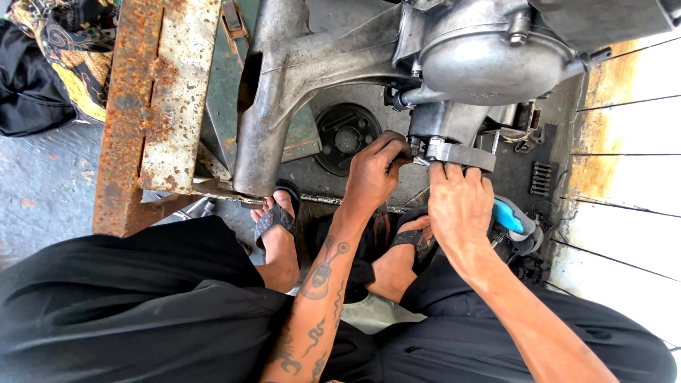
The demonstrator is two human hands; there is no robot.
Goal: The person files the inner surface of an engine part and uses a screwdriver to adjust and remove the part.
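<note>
both hands meet at the low end of the grey engine case (489, 64), near the middle. the left hand (372, 174) has its fingers closed on a small part there. the right hand (460, 202) pinches the flat metal strap (464, 154), keeping it steady against the case.

Single head view, looking steeply down past lap at near engine casing (454, 64) and floor.

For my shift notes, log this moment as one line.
left hand: pinching small part under engine casing | right hand: fingers on flat metal strip | feet: sandals | stand: rusty beam
</note>
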